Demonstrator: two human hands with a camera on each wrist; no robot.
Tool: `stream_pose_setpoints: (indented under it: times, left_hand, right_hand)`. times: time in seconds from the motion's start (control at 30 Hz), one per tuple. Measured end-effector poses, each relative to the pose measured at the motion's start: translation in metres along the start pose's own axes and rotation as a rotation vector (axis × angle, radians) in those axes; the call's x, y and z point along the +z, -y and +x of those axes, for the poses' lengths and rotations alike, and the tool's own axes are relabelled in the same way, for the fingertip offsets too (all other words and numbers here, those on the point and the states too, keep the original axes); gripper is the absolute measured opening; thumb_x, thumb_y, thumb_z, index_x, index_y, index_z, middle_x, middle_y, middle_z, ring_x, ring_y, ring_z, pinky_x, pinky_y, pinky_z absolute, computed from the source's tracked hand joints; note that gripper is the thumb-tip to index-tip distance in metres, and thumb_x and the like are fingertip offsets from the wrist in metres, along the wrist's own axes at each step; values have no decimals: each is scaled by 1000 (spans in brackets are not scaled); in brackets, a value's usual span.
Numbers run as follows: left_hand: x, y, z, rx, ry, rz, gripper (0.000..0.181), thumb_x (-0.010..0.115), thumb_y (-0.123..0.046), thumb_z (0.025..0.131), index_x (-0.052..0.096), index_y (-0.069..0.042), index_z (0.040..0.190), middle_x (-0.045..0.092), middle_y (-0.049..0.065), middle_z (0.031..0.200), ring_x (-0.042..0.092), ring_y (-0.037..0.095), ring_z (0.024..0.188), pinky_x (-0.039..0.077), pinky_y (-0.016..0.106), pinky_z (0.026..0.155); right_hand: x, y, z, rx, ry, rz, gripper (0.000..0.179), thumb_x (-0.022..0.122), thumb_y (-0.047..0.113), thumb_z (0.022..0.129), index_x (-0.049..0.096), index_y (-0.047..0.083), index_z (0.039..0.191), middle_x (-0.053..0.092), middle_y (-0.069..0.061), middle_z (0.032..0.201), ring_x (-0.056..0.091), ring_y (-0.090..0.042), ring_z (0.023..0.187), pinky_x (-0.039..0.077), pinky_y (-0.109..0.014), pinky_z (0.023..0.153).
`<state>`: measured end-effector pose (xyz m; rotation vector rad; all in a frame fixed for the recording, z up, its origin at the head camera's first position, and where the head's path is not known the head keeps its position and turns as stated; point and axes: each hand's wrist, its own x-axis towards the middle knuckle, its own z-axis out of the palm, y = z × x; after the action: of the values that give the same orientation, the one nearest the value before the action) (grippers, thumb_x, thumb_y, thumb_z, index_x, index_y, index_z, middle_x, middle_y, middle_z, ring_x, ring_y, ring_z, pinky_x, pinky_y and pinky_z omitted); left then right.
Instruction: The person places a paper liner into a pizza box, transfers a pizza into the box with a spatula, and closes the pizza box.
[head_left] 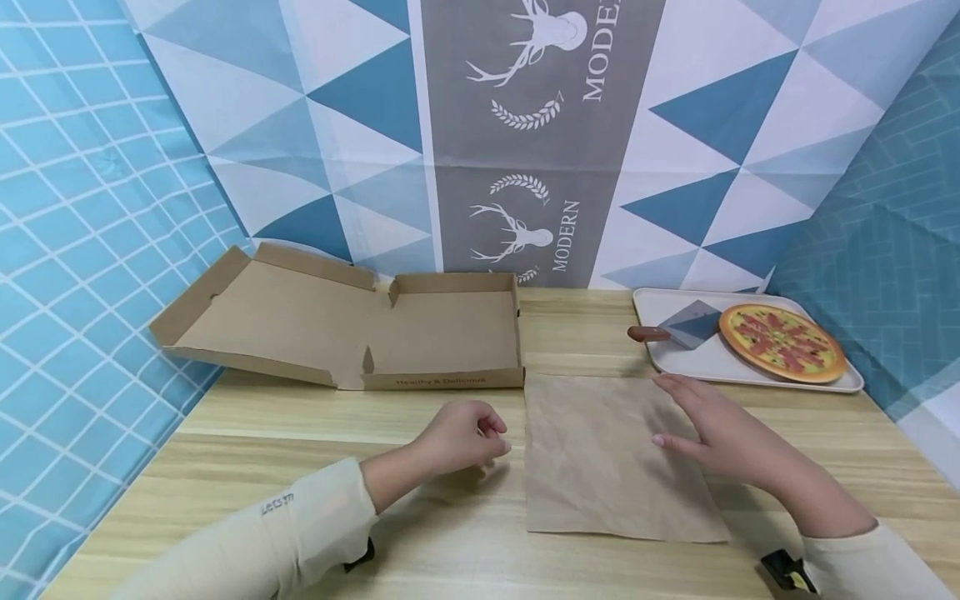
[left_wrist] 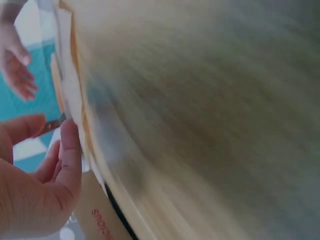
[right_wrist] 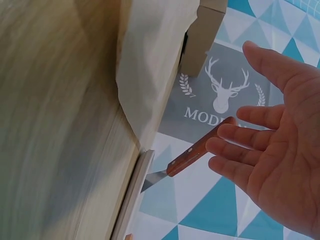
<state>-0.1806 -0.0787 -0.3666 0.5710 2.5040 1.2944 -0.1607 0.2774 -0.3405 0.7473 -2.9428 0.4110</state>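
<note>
A creased sheet of brown paper [head_left: 592,467] lies flat on the wooden table. My left hand [head_left: 463,437] hovers just left of the sheet, fingers loosely bent and nothing between them. Over the paper's right side is my right hand [head_left: 723,429], its fingers spread and holding nothing; the palm shows bare in the right wrist view. An unfolded cardboard pizza box [head_left: 442,333] stands behind, its lid laid out to the left. At the back right, a white tray [head_left: 750,377] bears a pizza [head_left: 783,342] and a pizza server [head_left: 686,325], whose wooden handle [right_wrist: 192,155] juts over the tray's edge.
Patterned cloth walls [head_left: 525,150] rise close behind the box and tray. Blue tiled-look sheets [head_left: 82,250] close off the left and right sides. The box's front wall stands just beyond the left hand, and the tray reaches close to the right wall.
</note>
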Motion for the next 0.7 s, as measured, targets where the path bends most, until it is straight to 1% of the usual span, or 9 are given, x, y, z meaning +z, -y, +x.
stream_pose_setpoints:
  times: [0.07,0.17,0.3,0.37,0.47,0.6,0.7]
  left_hand:
    - [5,-2,3,-47,-13,-61,12,74,-4,81,65,1,87,60,3,73,62,15,55,53,27,58]
    - [11,-4,10,-133,-18,-130,11,73,-2,80,64,1,85,60,6,72,63,17,57,55,29,57]
    - [16,-8,22,-231,-9,-177,11,73,-1,82,63,2,84,63,10,74,65,18,59,56,30,56]
    - [17,-9,28,-261,-10,-167,10,73,-1,82,64,1,81,65,11,72,65,18,56,56,30,55]
    - [18,-11,38,-278,-15,-154,10,72,-1,82,66,2,76,66,12,69,64,18,53,56,31,53]
    - [21,-12,49,-289,-16,-90,18,74,-4,82,66,3,68,65,11,62,61,17,48,55,30,50]
    - [23,-12,55,-293,-22,-21,25,76,-7,82,64,3,61,64,11,56,60,16,43,54,29,48]
  right_hand:
    - [0,-1,0,2,3,-1,76,72,38,89,40,-4,143,41,-31,142,39,-49,129,35,-62,99]
    - [-1,-1,-1,2,2,-3,75,72,37,88,41,-4,143,41,-31,142,39,-49,129,35,-62,100]
    - [-1,-2,-1,-1,-4,-6,75,73,37,88,42,-4,142,42,-31,141,41,-49,128,36,-62,99]
    - [-1,-2,-1,0,-4,-7,74,74,36,87,42,-4,142,43,-31,141,41,-49,127,36,-62,99]
    - [0,-2,-1,-1,-5,-9,74,74,35,87,43,-4,141,43,-31,140,42,-49,127,36,-63,98]
    - [0,-2,0,10,-2,-6,73,74,33,88,42,-4,141,44,-31,140,42,-49,127,36,-63,99]
    - [0,-2,0,12,-2,-1,74,73,34,88,41,-4,142,44,-31,140,42,-49,127,37,-62,98]
